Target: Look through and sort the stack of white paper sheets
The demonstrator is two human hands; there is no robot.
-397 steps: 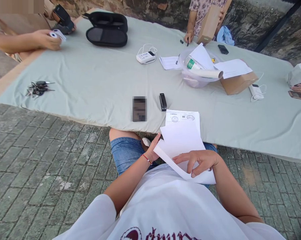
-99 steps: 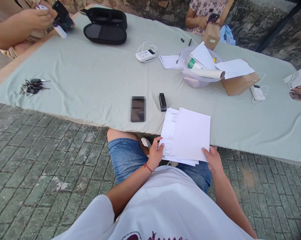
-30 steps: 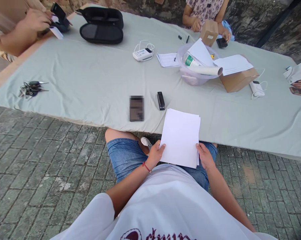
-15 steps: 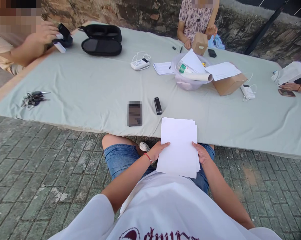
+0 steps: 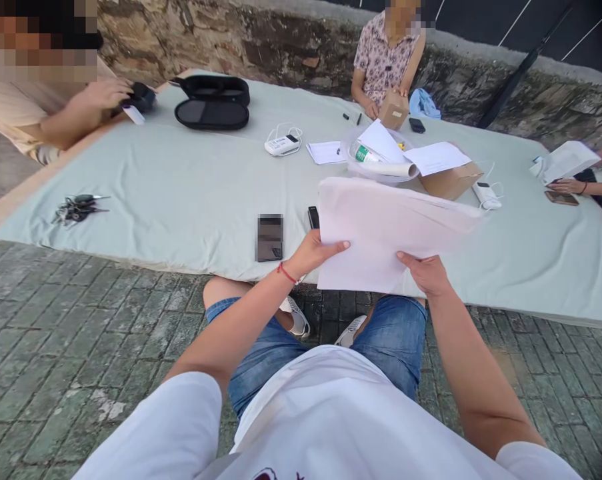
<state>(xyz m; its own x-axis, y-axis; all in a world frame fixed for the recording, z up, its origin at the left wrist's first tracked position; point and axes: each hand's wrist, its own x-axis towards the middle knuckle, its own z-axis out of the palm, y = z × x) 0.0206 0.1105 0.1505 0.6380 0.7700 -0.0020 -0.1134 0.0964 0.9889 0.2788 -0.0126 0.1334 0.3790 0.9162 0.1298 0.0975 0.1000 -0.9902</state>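
A stack of white paper sheets (image 5: 365,230) is raised over the near edge of the table, its upper right side bent and fanned out. My left hand (image 5: 315,257) grips the stack at its left edge, thumb on top. On the opposite side my right hand (image 5: 427,272) pinches it, thumb also on top, with the other fingers hidden underneath. Just behind the paper's left edge, a black stapler (image 5: 313,217) is partly covered. Left of it lies a dark flat object (image 5: 269,239), blurred in part.
On the cloth-covered table (image 5: 191,193) lie keys (image 5: 79,209), a black case (image 5: 212,103), a white corded device (image 5: 283,143) and a plastic bowl (image 5: 353,160) beside a cardboard box (image 5: 451,181). People sit at the left, far side and right, one holding a small box (image 5: 393,111).
Both hands have lifted the paper stack from my lap forward over the table edge. Its sheets have bent and fanned rightward, and the stapler is now partly hidden.
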